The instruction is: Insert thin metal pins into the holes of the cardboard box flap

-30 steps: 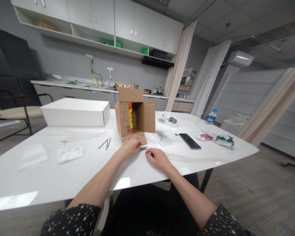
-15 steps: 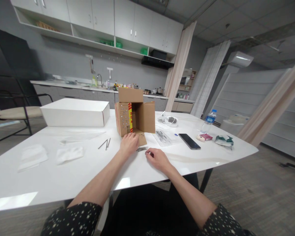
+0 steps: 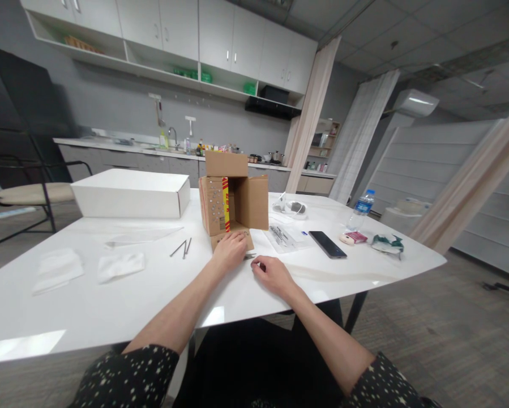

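On the white table (image 3: 110, 306), left to right: loose nails (image 3: 182, 248); my left hand (image 3: 230, 249), flat and empty on the cardboard box (image 3: 232, 207) flap; small metal pieces (image 3: 249, 256); my right hand (image 3: 270, 271), curled, grip unclear. Risk: pieces scattering if nudged.

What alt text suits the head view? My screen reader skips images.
A seated person's left hand rests on the lower flap of an open cardboard box lying on its side on a white table; the right hand lies curled beside small metal pieces. Nearby are a white box, phone and water bottle.
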`<act>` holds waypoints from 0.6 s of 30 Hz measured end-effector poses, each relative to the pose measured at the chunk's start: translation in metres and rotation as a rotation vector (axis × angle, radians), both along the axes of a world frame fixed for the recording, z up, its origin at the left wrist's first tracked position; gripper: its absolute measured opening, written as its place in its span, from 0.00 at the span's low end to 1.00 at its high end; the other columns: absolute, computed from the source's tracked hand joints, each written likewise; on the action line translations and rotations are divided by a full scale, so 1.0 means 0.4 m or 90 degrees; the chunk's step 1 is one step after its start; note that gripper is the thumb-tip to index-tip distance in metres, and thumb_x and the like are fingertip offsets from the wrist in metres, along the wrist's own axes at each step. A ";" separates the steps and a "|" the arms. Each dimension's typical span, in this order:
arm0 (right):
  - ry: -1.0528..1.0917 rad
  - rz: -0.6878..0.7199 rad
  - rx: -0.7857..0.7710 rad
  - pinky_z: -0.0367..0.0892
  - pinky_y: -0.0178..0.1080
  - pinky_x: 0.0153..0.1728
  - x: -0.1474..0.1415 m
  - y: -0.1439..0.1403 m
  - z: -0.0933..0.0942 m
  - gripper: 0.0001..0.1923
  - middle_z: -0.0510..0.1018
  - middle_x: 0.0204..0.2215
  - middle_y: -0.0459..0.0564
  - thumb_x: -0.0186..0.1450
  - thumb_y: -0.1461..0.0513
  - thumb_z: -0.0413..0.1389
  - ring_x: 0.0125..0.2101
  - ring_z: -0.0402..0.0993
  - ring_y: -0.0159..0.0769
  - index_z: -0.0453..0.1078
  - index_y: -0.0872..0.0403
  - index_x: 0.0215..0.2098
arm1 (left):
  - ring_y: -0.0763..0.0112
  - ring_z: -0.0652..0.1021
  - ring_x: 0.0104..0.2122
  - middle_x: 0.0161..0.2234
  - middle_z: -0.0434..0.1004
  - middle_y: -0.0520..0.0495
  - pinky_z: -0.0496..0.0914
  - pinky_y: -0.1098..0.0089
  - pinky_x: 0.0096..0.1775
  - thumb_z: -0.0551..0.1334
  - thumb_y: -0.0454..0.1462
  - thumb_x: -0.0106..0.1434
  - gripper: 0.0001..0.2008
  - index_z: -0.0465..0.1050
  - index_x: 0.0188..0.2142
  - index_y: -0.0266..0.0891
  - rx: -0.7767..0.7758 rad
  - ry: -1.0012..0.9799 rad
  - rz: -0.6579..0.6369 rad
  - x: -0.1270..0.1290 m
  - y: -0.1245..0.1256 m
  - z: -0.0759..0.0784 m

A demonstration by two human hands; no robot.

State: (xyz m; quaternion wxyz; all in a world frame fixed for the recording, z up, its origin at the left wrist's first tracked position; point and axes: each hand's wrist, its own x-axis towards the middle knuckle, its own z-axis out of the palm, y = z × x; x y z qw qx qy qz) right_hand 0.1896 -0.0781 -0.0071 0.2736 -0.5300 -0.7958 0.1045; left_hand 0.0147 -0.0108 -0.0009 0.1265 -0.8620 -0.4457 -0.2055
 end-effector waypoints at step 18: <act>0.001 -0.010 -0.004 0.60 0.32 0.33 0.000 -0.002 0.000 0.11 0.80 0.30 0.47 0.65 0.62 0.52 0.29 0.72 0.34 0.77 0.52 0.36 | 0.58 0.72 0.47 0.43 0.74 0.38 0.66 0.62 0.47 0.49 0.28 0.65 0.15 0.73 0.44 0.35 0.011 0.033 0.105 -0.004 0.017 0.015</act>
